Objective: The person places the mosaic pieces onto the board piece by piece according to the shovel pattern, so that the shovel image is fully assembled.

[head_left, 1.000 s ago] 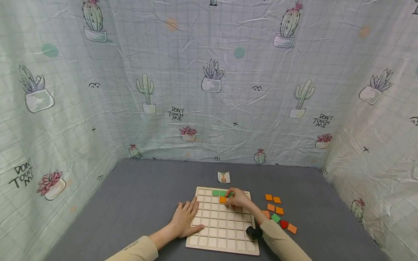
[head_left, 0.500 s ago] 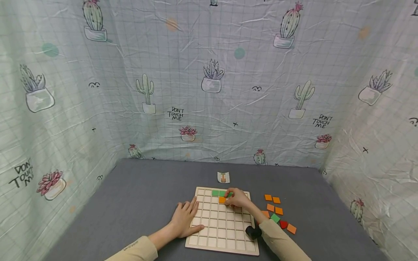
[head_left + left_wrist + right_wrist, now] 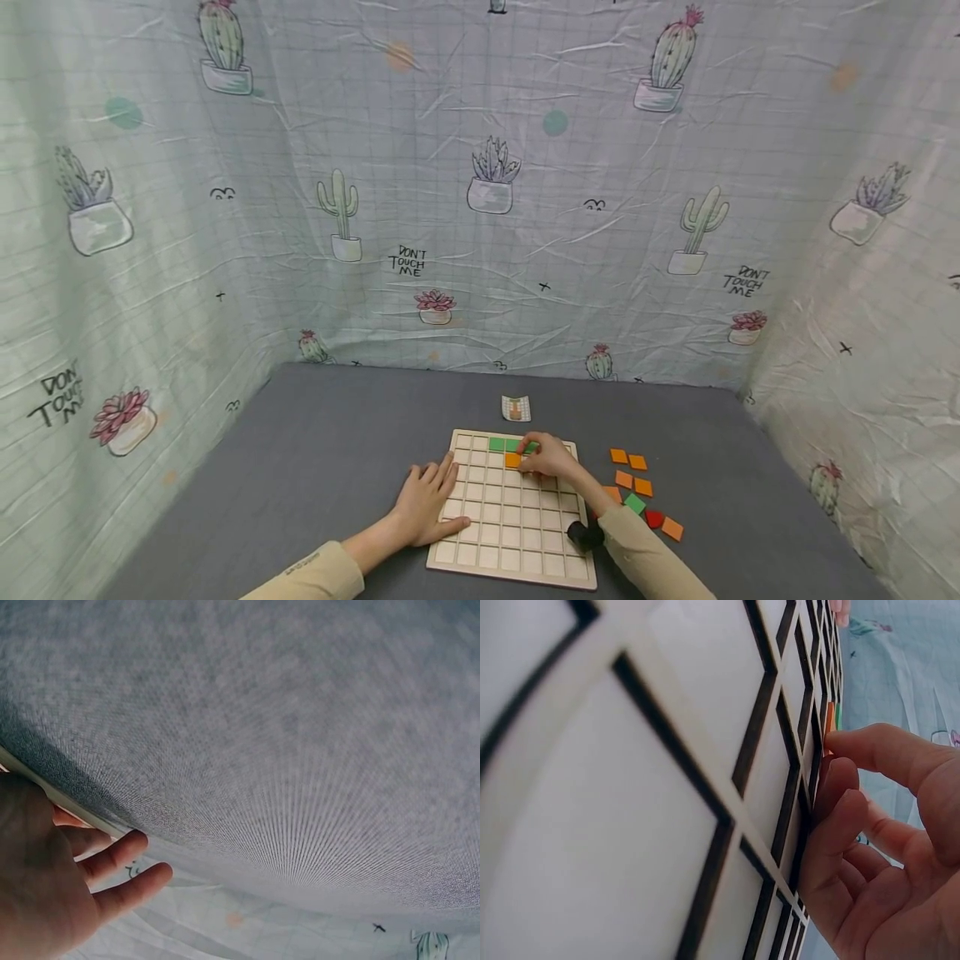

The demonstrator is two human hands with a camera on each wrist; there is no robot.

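Note:
The pale wooden grid board (image 3: 491,515) lies flat on the grey table. My left hand (image 3: 425,502) rests on its left edge, fingers spread; in the left wrist view the hand (image 3: 45,862) lies along the board's rim. Over the upper right cells, my right hand (image 3: 549,457) has its fingers curled in and its thumb beside an orange tile (image 3: 512,460). A row of green tiles (image 3: 497,445) sits just above, its right end partly covered by that hand. In the right wrist view, the right hand (image 3: 877,825) pinches at a sliver of orange, mostly hidden by the fingertips.
Right of the board lie several loose orange tiles (image 3: 643,487), a green tile (image 3: 634,503) and a red piece (image 3: 654,519). A small pattern card (image 3: 516,408) lies behind the board. A black device (image 3: 584,536) sits at my right wrist. Cactus-print sheeting (image 3: 450,167) surrounds the table.
Both hands keep nearly the same places on the board. The head view has shifted very slightly.

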